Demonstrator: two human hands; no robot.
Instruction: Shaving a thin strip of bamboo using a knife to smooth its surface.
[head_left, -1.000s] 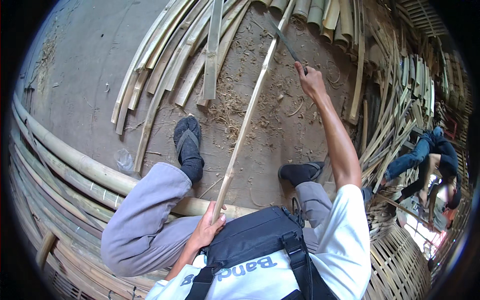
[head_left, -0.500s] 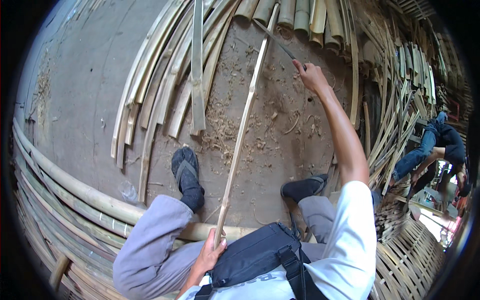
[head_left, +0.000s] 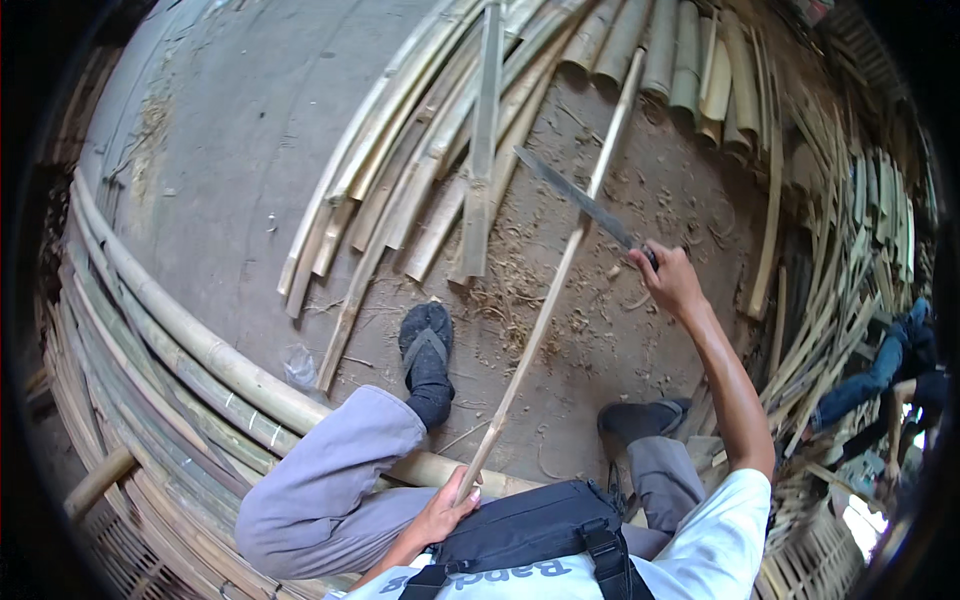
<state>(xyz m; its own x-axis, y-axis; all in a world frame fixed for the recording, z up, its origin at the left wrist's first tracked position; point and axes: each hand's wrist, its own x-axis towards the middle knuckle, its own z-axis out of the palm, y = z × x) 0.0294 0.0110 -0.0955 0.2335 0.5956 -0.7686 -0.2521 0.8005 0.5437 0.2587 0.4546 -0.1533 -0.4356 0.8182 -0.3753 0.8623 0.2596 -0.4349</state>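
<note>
My left hand [head_left: 447, 513] is closed around the near end of a long, narrow bamboo strip [head_left: 545, 315], beside the black bag at my waist. From there the strip slants up and away to the right, its far end by the bamboo poles. My right hand [head_left: 672, 277] grips the dark handle of a machete [head_left: 570, 190]. The blade points up and left and crosses the strip at about its middle; whether the edge presses into it I cannot tell.
Split bamboo slats [head_left: 400, 160] lie to the left of the strip, bamboo poles [head_left: 657, 60] beyond it. Shavings [head_left: 510, 310] cover the ground between my feet. Long poles [head_left: 220, 350] stretch along the left. Thin strips are heaped at right, where another person [head_left: 885, 365] is partly visible.
The machete has come down along the strip toward me, from near its far end to about its middle. My left hand keeps its hold. The view has shifted.
</note>
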